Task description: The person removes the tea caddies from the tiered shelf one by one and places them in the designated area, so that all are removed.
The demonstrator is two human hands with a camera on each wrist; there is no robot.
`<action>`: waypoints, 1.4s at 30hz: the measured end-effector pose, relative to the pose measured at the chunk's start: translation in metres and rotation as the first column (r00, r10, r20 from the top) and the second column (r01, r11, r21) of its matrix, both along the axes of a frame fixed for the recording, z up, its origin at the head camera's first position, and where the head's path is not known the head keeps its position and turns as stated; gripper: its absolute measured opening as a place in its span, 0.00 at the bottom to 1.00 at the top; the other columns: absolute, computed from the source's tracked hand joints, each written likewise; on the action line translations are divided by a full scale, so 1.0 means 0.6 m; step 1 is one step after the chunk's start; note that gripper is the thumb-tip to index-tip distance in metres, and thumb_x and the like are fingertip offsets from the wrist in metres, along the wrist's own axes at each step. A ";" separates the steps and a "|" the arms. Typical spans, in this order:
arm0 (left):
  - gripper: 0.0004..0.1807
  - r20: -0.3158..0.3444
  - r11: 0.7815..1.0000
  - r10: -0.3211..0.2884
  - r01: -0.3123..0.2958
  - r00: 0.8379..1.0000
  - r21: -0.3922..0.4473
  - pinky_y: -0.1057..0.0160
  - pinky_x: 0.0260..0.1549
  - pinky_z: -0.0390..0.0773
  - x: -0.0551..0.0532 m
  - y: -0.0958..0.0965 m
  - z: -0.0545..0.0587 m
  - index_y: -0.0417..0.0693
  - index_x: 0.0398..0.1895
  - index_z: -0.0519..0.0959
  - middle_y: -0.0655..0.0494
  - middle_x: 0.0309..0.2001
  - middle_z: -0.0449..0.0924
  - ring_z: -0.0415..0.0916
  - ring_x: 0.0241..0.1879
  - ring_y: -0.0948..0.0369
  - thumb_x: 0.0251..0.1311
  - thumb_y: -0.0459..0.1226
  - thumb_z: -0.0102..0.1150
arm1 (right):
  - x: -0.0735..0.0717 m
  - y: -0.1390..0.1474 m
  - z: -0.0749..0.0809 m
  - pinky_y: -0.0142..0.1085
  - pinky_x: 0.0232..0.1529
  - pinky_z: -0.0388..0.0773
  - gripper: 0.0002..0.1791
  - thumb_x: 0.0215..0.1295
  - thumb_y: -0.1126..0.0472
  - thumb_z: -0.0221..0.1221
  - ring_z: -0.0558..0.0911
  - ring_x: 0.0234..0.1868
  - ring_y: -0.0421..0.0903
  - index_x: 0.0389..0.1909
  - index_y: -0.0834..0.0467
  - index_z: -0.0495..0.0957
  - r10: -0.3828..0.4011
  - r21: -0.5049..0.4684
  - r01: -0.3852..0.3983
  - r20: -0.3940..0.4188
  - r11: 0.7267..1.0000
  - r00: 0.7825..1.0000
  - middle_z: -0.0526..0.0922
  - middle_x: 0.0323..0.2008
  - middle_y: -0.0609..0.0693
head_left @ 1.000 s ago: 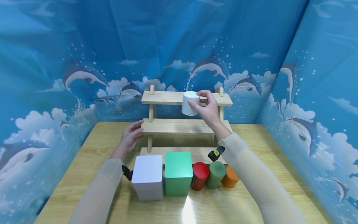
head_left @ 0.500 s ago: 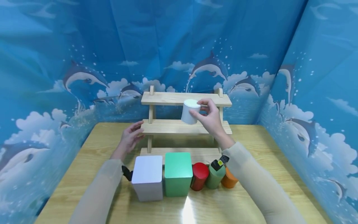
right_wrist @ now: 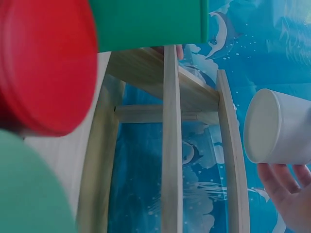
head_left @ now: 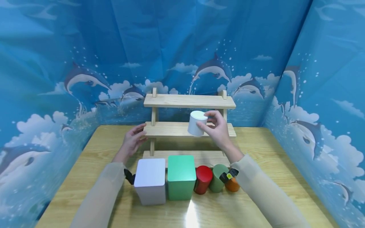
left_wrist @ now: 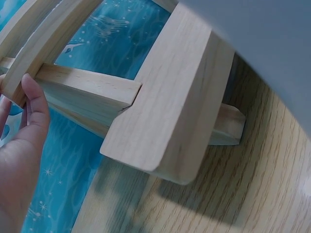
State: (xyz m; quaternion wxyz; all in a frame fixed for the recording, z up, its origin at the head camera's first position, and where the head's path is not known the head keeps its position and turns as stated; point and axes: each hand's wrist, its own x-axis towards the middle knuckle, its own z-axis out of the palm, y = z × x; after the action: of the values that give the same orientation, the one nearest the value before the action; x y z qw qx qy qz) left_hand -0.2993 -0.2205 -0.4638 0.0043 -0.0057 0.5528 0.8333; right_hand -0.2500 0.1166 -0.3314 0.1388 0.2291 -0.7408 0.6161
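Observation:
My right hand point(head_left: 218, 129) pinches a white cylindrical canister point(head_left: 196, 125) between thumb and fingers, upright in front of the middle shelf. In the right wrist view the round end of the canister point(right_wrist: 262, 127) faces the camera, with the fingertips point(right_wrist: 274, 177) against its side. My left hand point(head_left: 132, 139) grips the left end of the middle shelf of a three-tier wooden display stand point(head_left: 168, 129). The left wrist view shows the thumb point(left_wrist: 33, 87) on the board's edge and the other fingers on its far side.
On the wooden table point(head_left: 94, 152), a row stands before the stand: a white box point(head_left: 151, 177), a green box point(head_left: 181, 177), a red cylinder point(head_left: 203, 179), a pale green cylinder point(head_left: 217, 182) and an orange cylinder point(head_left: 233, 186). A dolphin-print curtain point(head_left: 182, 47) surrounds the table.
My right hand has lowered the white canister from beside the top shelf to in front of the middle shelf, ending slightly further right. The left hand has stayed on the stand.

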 end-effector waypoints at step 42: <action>0.27 -0.027 1.000 0.010 -0.011 1.000 -0.018 0.63 0.39 0.79 0.002 0.004 -0.001 0.41 0.63 0.67 0.54 0.54 0.68 0.73 0.46 0.61 0.59 0.31 0.59 | 0.030 0.163 -0.110 0.33 0.45 0.78 0.21 0.49 0.83 0.60 0.77 0.51 0.46 0.44 0.77 0.66 0.033 -0.141 -0.055 -0.153 0.988 0.988 0.74 0.51 0.57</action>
State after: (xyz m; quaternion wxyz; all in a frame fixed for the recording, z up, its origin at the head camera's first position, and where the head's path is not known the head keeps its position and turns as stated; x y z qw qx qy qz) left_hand -0.2982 -0.2184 -0.4641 -0.0077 0.0028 0.5604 0.8282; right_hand -0.2321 0.2141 -0.3973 0.1967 0.2804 -0.6764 0.6521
